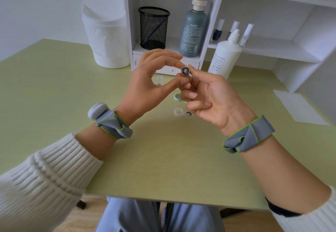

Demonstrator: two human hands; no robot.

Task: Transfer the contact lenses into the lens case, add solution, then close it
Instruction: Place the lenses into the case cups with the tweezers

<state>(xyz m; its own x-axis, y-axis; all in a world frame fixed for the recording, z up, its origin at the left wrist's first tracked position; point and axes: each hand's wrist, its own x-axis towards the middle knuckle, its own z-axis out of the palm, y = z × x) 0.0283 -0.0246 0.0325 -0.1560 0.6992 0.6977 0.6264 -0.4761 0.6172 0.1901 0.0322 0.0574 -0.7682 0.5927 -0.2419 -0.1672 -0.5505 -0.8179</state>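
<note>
My right hand (216,102) holds a small grey vial (185,71) up above the table, pinched between thumb and fingers, its mouth facing me with a dark contact lens inside. My left hand (151,81) is beside it, forefinger above and thumb below the vial's mouth, with nothing pinched between them. The clear lens case (179,112) lies open on the table under my right hand, with a dark lens (189,113) in its right well. A mint green cap (176,97) lies just behind the case. The white solution bottle (225,57) stands at the back right.
A small clear vial (159,80) stands on the green table (163,159) behind my left hand. At the back are a white lidded bin (105,32) and a white shelf unit (254,13) holding a black mesh cup, a grey-green bottle and small bottles. Paper (298,106) lies at right.
</note>
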